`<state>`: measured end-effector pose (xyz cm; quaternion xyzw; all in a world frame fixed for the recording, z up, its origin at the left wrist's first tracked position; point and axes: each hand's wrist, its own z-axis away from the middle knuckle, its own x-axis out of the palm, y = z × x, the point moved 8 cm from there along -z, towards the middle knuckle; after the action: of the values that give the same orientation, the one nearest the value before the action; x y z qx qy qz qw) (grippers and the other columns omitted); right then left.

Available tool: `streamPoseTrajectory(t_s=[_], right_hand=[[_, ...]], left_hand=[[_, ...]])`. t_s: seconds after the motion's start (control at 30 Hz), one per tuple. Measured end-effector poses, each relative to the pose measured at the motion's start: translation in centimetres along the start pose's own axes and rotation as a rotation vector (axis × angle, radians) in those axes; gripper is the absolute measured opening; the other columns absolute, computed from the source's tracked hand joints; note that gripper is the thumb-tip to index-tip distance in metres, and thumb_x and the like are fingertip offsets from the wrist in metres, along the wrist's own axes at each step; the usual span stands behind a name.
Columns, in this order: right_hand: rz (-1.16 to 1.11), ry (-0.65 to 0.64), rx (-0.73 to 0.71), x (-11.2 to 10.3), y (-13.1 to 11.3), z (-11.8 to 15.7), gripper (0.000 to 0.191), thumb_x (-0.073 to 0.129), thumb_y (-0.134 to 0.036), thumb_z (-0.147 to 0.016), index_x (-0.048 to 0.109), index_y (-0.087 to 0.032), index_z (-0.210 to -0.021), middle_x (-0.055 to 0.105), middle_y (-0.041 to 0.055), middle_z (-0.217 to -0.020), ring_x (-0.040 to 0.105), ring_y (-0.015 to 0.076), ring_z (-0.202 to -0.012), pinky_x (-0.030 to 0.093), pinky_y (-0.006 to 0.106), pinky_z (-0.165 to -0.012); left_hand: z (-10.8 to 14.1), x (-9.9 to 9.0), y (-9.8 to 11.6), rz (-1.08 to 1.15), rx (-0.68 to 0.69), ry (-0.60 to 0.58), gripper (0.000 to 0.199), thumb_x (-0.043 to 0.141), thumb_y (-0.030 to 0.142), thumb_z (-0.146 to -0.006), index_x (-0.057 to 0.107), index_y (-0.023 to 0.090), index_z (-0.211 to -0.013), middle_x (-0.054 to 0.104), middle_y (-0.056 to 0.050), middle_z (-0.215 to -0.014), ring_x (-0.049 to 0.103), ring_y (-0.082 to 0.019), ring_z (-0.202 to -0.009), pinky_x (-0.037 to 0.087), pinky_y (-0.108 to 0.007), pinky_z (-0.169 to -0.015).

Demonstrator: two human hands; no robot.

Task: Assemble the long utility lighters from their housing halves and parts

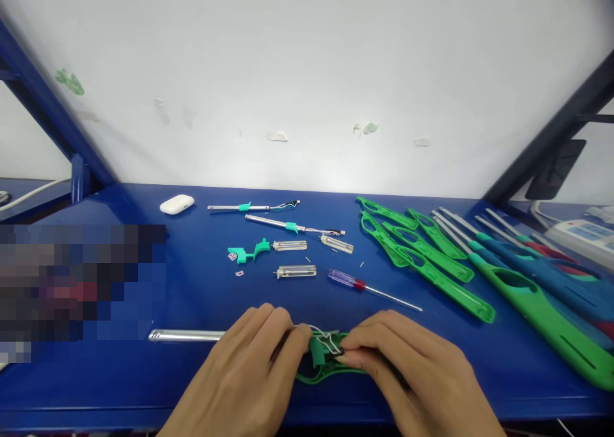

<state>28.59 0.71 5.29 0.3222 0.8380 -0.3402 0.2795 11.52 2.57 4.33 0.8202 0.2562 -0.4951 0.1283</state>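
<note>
A green half-casing of a long-nosed lighter (pixel 309 379) lies near the front edge, its inside facing up. Its silver metal tube (pixel 185 336) points left. My left hand (pixel 244 373) is closed over the joint of tube and casing, the thumb by a teal trigger (pixel 317 352). Thin white wires (pixel 327 341) loop out of the casing. Between thumb and fingers of my right hand (pixel 412 366) is a small black part (pixel 339 352) at the wires' end. That hand covers the casing's right end.
Behind the hands are a screwdriver (pixel 346 279), clear fuel tanks (pixel 296 271), loose tubes with wires (pixel 271 222) and a white earbud case (pixel 177 204). Right of these lie green casing halves (pixel 441 286) and whole lighters (pixel 551 322). A white wall (pixel 307 72) stands behind the blue table (pixel 215 302).
</note>
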Motion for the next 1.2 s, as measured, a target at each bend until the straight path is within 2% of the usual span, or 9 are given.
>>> streamPoseTrajectory(t_s=[0.13,0.27,0.5,0.67,0.83,1.03,1.2], right_hand=[[-0.054,-0.005,0.023,0.2,-0.1,-0.2,0.032,0.05,-0.04,-0.118,0.065,-0.025,-0.094,0.075,-0.0065,-0.078,0.072,0.0093,-0.063,0.056,0.018,-0.063],[-0.133,-0.055,0.065,0.5,-0.2,-0.3,0.038,0.043,-0.041,-0.12,0.06,-0.025,-0.091,0.075,-0.0057,-0.077,0.072,0.0098,-0.062,0.056,0.017,-0.061],[-0.253,-0.053,0.182,0.4,0.5,-0.3,0.033,0.055,-0.043,-0.115,0.061,-0.027,-0.088,0.075,-0.007,-0.079,0.072,0.0108,-0.065,0.057,0.017,-0.063],[-0.3,-0.062,0.169,0.2,0.8,-0.2,0.022,0.068,-0.04,-0.11,0.069,-0.028,-0.092,0.077,-0.0073,-0.084,0.073,0.011,-0.072,0.057,0.017,-0.069],[-0.214,-0.092,0.125,0.2,0.9,0.0,0.026,0.064,-0.038,-0.112,0.073,-0.028,-0.089,0.077,-0.0053,-0.087,0.073,0.0117,-0.076,0.057,0.019,-0.071],[-0.159,-0.102,0.06,0.0,0.5,0.4,0.019,0.067,-0.026,-0.11,0.075,-0.027,-0.092,0.077,-0.004,-0.089,0.071,0.0131,-0.076,0.06,0.021,-0.071],[-0.11,-0.13,0.021,0.1,0.1,0.6,0.018,0.068,-0.022,-0.108,0.076,-0.026,-0.092,0.078,-0.003,-0.092,0.072,0.0136,-0.078,0.063,0.023,-0.075]], left_hand=[[0.3,0.5,-0.5,0.021,-0.032,0.009,0.041,0.044,0.003,-0.106,0.063,0.022,-0.137,0.072,-0.005,-0.11,0.069,-0.019,-0.097,0.061,-0.031,-0.099],[0.4,0.8,-0.6,0.053,-0.037,-0.002,0.042,0.046,0.002,-0.105,0.066,0.022,-0.136,0.072,-0.004,-0.107,0.068,-0.018,-0.092,0.062,-0.03,-0.095],[-0.1,0.6,-0.5,0.101,-0.061,0.024,0.045,0.042,-0.002,-0.102,0.067,0.023,-0.131,0.07,-0.003,-0.102,0.067,-0.018,-0.085,0.061,-0.029,-0.088],[-0.5,0.2,-0.3,0.127,-0.066,0.027,0.039,0.041,0.0,-0.106,0.068,0.022,-0.125,0.066,-0.003,-0.099,0.062,-0.018,-0.081,0.057,-0.028,-0.078],[-0.8,0.4,-0.1,0.121,-0.037,-0.036,0.037,0.033,0.002,-0.111,0.066,0.02,-0.11,0.061,-0.003,-0.092,0.055,-0.019,-0.078,0.054,-0.03,-0.072],[-0.8,0.3,-0.2,0.119,-0.003,-0.051,0.038,0.031,0.006,-0.114,0.065,0.019,-0.123,0.065,-0.003,-0.097,0.059,-0.018,-0.081,0.056,-0.03,-0.074],[-0.4,-0.2,-0.1,0.082,0.032,-0.054,0.045,0.03,0.002,-0.111,0.062,0.019,-0.135,0.069,-0.004,-0.105,0.066,-0.019,-0.09,0.059,-0.03,-0.087]])
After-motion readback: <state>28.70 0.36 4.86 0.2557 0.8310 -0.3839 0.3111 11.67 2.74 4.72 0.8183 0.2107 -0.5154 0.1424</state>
